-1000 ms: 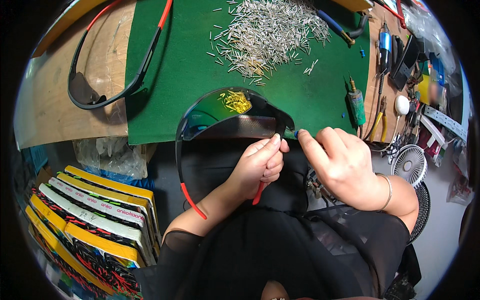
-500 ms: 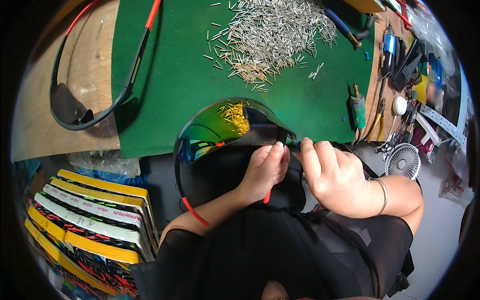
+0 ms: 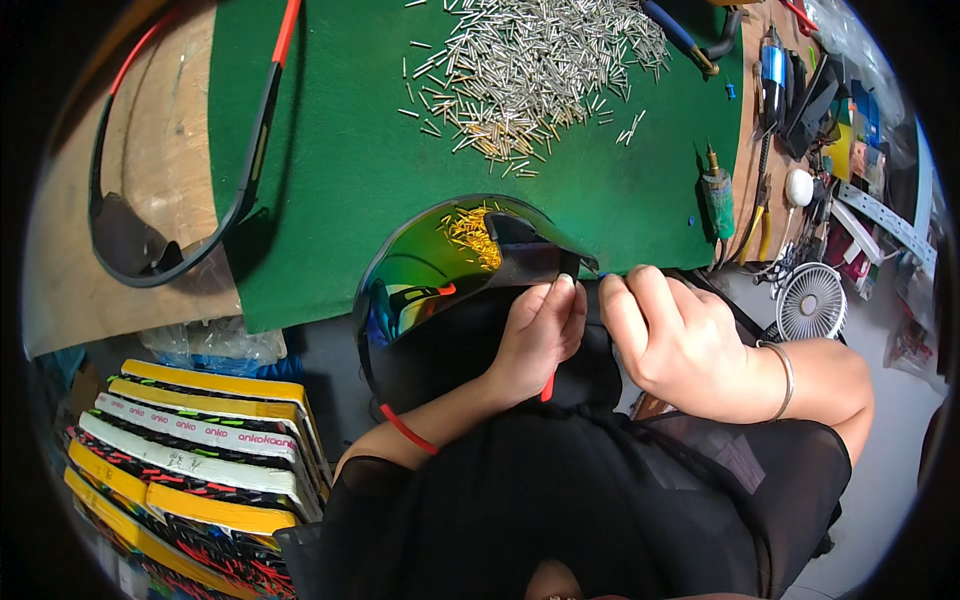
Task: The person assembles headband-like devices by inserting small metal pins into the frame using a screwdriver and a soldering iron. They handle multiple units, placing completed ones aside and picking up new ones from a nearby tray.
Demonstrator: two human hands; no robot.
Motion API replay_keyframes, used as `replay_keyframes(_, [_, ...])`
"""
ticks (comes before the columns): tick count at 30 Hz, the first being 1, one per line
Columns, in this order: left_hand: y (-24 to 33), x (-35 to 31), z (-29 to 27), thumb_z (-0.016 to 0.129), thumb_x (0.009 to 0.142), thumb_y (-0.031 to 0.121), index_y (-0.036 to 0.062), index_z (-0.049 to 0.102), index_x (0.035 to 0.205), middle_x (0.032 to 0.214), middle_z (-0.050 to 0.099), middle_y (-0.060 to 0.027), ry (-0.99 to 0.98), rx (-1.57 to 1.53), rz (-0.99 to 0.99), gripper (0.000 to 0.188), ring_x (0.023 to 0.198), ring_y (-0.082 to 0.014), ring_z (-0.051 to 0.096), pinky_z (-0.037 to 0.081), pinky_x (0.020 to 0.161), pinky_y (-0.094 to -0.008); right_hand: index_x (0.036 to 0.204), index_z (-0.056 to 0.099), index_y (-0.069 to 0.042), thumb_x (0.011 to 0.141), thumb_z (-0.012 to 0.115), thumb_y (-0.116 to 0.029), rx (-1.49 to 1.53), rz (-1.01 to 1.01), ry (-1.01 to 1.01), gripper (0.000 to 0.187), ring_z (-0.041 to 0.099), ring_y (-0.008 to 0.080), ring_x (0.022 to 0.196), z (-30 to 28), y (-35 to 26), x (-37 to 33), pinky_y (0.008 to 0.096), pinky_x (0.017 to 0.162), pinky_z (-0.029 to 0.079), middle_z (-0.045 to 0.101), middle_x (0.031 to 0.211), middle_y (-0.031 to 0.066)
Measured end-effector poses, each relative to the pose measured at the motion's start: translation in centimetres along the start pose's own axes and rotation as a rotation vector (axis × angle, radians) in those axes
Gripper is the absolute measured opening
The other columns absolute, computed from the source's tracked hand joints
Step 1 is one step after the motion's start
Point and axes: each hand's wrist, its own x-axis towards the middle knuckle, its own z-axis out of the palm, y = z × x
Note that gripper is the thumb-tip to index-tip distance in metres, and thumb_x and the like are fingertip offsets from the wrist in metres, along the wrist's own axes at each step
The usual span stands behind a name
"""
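Note:
My left hand [image 3: 542, 335] is closed, thumb and fingers pinching a pair of wraparound sunglasses [image 3: 420, 255] at the hinge end of one arm. The mirrored lens faces up and reflects the pins in yellow; red tips end the black arms. Close beside that hinge, my right hand [image 3: 675, 335] has its fingertips pinched together. A speck of blue shows at the fingertips, too small to name. Beyond the hands, a heap of small metal pins [image 3: 540, 75] lies on the green mat [image 3: 330, 160].
Another pair of sunglasses [image 3: 165, 270] stands at the left. A green-handled tool [image 3: 718, 205], yellow-handled pliers [image 3: 765, 230], a blue electric screwdriver [image 3: 773, 75] and a small white fan [image 3: 810, 303] are at the right. Stacked trays [image 3: 200, 430] of glasses parts stand lower left.
The view has shifted slightly, so the table and trays sit a little differently in the picture. Both hands keep their grips, and my right fingertips stay close to the hinge.

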Motion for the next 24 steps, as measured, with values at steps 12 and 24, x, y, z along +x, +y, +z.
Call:
replay_keyframes(12, [-1.3,0.0,-0.4,0.034,0.095,0.034,0.0059,0.045,0.074,0.053,0.037,0.0045,-0.033,0.013,0.14,0.037,0.042,-0.0035,0.031,0.023,0.038,-0.019,0.076,0.051,0.0,0.062,0.056,-0.01,0.095,0.164,-0.097,0.018,0.047,0.0086,0.046,-0.1,-0.9,-0.1,0.0218,0.037,0.038,0.041,0.06,0.0012])
replay_keyframes(24, [-0.9,0.2,-0.1,0.035,0.095,0.035,0.0067,0.046,0.076,0.051,0.036,0.0042,0.036,-0.018,0.045,0.035,0.041,-0.0047,0.031,0.023,0.038,-0.0195,0.084,0.055,0.0,0.064,0.057,-0.013,-0.012,-0.002,0.028,0.024,0.044,0.0067,0.049,0.0,0.0,0.2,0.019,0.037,0.034,0.042,0.065,0.0007])
